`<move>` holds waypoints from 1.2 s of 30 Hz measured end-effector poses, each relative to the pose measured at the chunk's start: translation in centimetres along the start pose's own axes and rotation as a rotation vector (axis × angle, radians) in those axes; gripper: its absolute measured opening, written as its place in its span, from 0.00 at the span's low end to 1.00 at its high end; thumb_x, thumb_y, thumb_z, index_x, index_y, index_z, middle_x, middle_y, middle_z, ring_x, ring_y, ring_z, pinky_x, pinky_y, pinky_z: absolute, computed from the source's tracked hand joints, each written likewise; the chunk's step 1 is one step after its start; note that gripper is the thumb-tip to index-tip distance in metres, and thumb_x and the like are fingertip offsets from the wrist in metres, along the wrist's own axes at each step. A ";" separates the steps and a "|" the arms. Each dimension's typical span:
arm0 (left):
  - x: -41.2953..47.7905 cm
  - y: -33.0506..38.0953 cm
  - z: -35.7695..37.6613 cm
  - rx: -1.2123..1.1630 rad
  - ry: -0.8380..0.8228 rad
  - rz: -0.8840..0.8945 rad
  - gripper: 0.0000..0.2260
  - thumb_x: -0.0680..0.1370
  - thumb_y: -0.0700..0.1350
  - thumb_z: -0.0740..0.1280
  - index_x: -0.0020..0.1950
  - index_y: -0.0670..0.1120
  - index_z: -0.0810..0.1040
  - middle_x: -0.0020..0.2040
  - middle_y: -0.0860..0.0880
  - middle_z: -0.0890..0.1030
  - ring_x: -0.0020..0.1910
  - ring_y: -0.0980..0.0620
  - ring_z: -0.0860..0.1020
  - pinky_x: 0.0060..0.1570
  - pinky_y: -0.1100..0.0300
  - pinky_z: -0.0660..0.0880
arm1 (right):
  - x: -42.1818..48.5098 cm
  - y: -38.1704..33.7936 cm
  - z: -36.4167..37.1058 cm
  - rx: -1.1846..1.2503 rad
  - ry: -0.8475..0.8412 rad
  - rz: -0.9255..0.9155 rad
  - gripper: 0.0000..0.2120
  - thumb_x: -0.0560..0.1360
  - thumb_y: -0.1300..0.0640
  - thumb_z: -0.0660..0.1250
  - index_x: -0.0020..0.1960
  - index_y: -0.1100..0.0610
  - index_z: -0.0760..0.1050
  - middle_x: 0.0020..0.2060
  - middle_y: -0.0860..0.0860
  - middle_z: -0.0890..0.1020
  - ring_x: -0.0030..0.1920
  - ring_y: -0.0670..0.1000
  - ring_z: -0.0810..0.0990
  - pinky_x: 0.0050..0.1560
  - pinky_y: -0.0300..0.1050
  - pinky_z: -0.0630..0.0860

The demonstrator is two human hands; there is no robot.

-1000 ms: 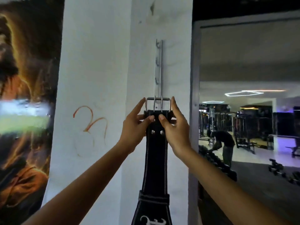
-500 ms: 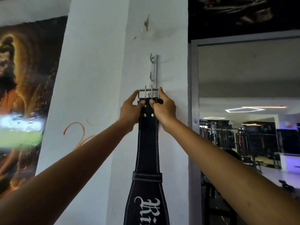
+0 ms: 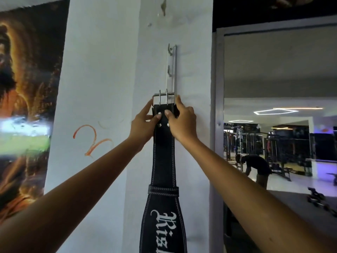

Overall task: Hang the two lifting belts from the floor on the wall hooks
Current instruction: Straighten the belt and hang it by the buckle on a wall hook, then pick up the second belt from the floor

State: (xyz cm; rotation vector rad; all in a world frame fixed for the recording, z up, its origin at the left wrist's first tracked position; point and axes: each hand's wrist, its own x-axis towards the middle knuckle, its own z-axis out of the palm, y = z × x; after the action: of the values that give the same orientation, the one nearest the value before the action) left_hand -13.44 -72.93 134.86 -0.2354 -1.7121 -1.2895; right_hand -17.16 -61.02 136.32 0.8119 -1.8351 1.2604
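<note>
Black belt (image 3: 164, 157) pinched by both hands against the hook rail (image 3: 173, 70)

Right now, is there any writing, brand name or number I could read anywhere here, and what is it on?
"Ris": white gothic lettering on the black lifting belt, running down its wide part; the rest is cut off by the picture's lower edge.
Orange painted mark on the white wall: a curly sign resembling a "3", not clearly a letter or number.
Poster at left: no legible text, partly washed out by glare.
</note>
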 end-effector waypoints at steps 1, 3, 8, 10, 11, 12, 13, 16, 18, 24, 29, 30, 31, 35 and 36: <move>-0.5 -0.1 -0.1 0.092 0.028 0.027 0.26 0.78 0.47 0.68 0.74 0.59 0.67 0.55 0.46 0.82 0.52 0.49 0.81 0.55 0.48 0.80 | -0.6 0.1 -0.1 -0.043 0.013 -0.020 0.29 0.79 0.50 0.63 0.78 0.50 0.58 0.61 0.60 0.72 0.65 0.61 0.71 0.64 0.47 0.68; -2.1 -0.5 -0.4 0.258 0.062 0.089 0.24 0.77 0.47 0.69 0.72 0.55 0.70 0.60 0.45 0.79 0.56 0.47 0.79 0.57 0.53 0.77 | -2.2 0.3 -0.4 -0.080 0.028 -0.036 0.29 0.79 0.51 0.65 0.77 0.52 0.60 0.60 0.60 0.72 0.63 0.61 0.72 0.61 0.46 0.69; -7.4 -1.3 -0.9 0.329 0.110 0.171 0.15 0.75 0.44 0.71 0.62 0.46 0.79 0.57 0.45 0.80 0.48 0.53 0.78 0.40 0.76 0.70 | -7.9 1.5 -1.6 -0.016 0.059 0.074 0.24 0.77 0.53 0.68 0.70 0.59 0.71 0.55 0.60 0.81 0.55 0.59 0.80 0.58 0.51 0.76; -10.0 -1.6 -0.9 0.319 0.058 0.167 0.11 0.75 0.44 0.71 0.57 0.45 0.80 0.51 0.46 0.82 0.44 0.53 0.79 0.38 0.77 0.70 | -10.8 1.9 -2.4 -0.006 0.063 0.134 0.17 0.77 0.53 0.69 0.62 0.61 0.78 0.48 0.59 0.85 0.50 0.58 0.82 0.56 0.53 0.78; -11.5 -1.8 -0.8 0.311 0.023 0.150 0.10 0.76 0.44 0.71 0.56 0.44 0.81 0.49 0.47 0.83 0.43 0.54 0.79 0.39 0.76 0.69 | -12.4 2.1 -2.7 -0.016 0.064 0.152 0.14 0.76 0.53 0.69 0.56 0.62 0.80 0.46 0.58 0.86 0.48 0.57 0.83 0.53 0.53 0.79; -13.1 -2.0 -0.6 0.297 -0.012 0.122 0.09 0.76 0.44 0.71 0.55 0.43 0.81 0.47 0.48 0.82 0.42 0.56 0.79 0.39 0.75 0.69 | -14.0 2.3 -3.0 -0.035 0.061 0.160 0.12 0.76 0.54 0.70 0.52 0.62 0.81 0.43 0.57 0.86 0.46 0.56 0.84 0.51 0.52 0.79; -14.7 -2.3 -0.5 0.282 -0.049 0.083 0.08 0.76 0.44 0.70 0.53 0.43 0.81 0.45 0.50 0.82 0.41 0.58 0.78 0.39 0.74 0.69 | -15.7 2.7 -3.3 -0.061 0.052 0.169 0.11 0.76 0.54 0.70 0.48 0.63 0.82 0.42 0.56 0.86 0.44 0.56 0.84 0.48 0.51 0.79; -19.7 -3.7 0.1 0.282 -0.187 -0.026 0.06 0.77 0.46 0.70 0.48 0.44 0.83 0.39 0.52 0.81 0.37 0.61 0.78 0.36 0.75 0.70 | -21.4 4.0 -4.2 -0.123 0.004 0.231 0.11 0.76 0.54 0.70 0.44 0.62 0.82 0.38 0.55 0.86 0.39 0.54 0.83 0.42 0.46 0.78; -23.4 -5.2 0.6 0.294 -0.296 -0.083 0.07 0.77 0.46 0.69 0.48 0.44 0.83 0.38 0.51 0.81 0.36 0.58 0.78 0.36 0.73 0.70 | -25.9 5.1 -4.9 -0.157 -0.042 0.301 0.11 0.76 0.54 0.69 0.43 0.62 0.81 0.36 0.54 0.85 0.35 0.51 0.80 0.35 0.41 0.74; -36.2 -9.9 2.8 0.306 -0.535 -0.357 0.11 0.78 0.46 0.67 0.49 0.39 0.83 0.42 0.44 0.84 0.41 0.47 0.80 0.43 0.58 0.74 | -40.8 9.1 -7.5 -0.166 -0.207 0.654 0.10 0.78 0.55 0.68 0.45 0.62 0.79 0.41 0.55 0.84 0.41 0.52 0.82 0.40 0.34 0.74; -46.8 -12.3 5.6 0.291 -0.686 -0.575 0.10 0.79 0.44 0.66 0.53 0.40 0.84 0.49 0.43 0.85 0.46 0.47 0.80 0.47 0.61 0.71 | -51.1 12.2 -10.4 -0.196 -0.291 0.860 0.11 0.78 0.57 0.67 0.47 0.66 0.81 0.42 0.59 0.84 0.39 0.50 0.79 0.37 0.30 0.68; -48.9 -12.9 6.3 0.299 -0.727 -0.623 0.11 0.79 0.44 0.66 0.53 0.40 0.83 0.50 0.43 0.85 0.46 0.48 0.79 0.48 0.61 0.70 | -52.9 13.0 -11.0 -0.204 -0.308 0.890 0.10 0.78 0.60 0.66 0.45 0.67 0.80 0.40 0.59 0.84 0.37 0.50 0.77 0.38 0.34 0.69; -50.8 -13.5 7.0 0.315 -0.765 -0.667 0.11 0.79 0.45 0.65 0.53 0.40 0.83 0.50 0.43 0.85 0.47 0.48 0.79 0.48 0.62 0.69 | -54.6 13.8 -11.7 -0.215 -0.325 0.929 0.10 0.78 0.62 0.65 0.43 0.68 0.80 0.38 0.59 0.83 0.35 0.50 0.77 0.38 0.37 0.71; -57.4 -15.9 10.0 0.366 -0.858 -0.828 0.10 0.79 0.44 0.65 0.50 0.39 0.83 0.48 0.41 0.85 0.46 0.46 0.79 0.45 0.63 0.67 | -60.8 18.2 -14.2 -0.287 -0.404 1.102 0.13 0.79 0.60 0.63 0.42 0.67 0.79 0.39 0.60 0.83 0.40 0.58 0.81 0.40 0.43 0.68; -58.9 -16.5 10.7 0.382 -0.875 -0.866 0.10 0.79 0.44 0.65 0.50 0.39 0.82 0.48 0.41 0.85 0.46 0.46 0.79 0.45 0.63 0.67 | -62.2 19.3 -14.8 -0.301 -0.428 1.135 0.13 0.79 0.58 0.62 0.43 0.66 0.79 0.41 0.59 0.83 0.41 0.56 0.80 0.39 0.41 0.65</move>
State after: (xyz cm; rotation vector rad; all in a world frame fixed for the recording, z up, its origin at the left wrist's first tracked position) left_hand 1.58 -49.69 79.23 0.2515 -2.9770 -1.5089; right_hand 2.29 -35.69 77.68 -0.2542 -2.9165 1.4168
